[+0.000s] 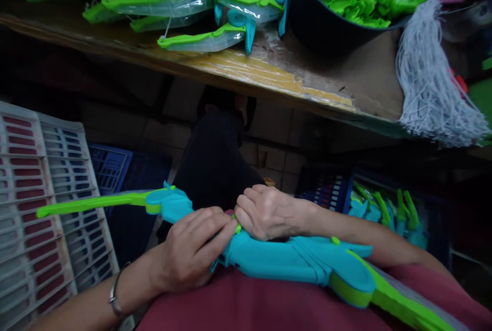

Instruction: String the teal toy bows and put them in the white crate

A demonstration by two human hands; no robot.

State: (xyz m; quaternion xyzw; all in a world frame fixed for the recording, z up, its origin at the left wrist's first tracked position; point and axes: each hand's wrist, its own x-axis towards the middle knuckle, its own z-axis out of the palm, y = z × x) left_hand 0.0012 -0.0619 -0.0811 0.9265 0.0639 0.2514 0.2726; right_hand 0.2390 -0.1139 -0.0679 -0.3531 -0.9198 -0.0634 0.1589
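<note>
Head view: we held the toy bow (269, 256) across our lap — left hand (192, 249) pinching a small green piece at its middle, right hand (269, 213) clenched over the grip, likely to steady it. Finished bows (200, 18) lay on the bench (307, 80) above, beside a tub (326, 26) of green parts and a cord bundle (434, 80).

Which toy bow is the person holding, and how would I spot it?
Look below the wooden workbench, down at the person's lap. The toy bow lies across it, teal in the middle with green arms, gripped by the left hand and right hand. Unlike the wrapped bows piled on the bench, it has no clear wrapper.
</note>
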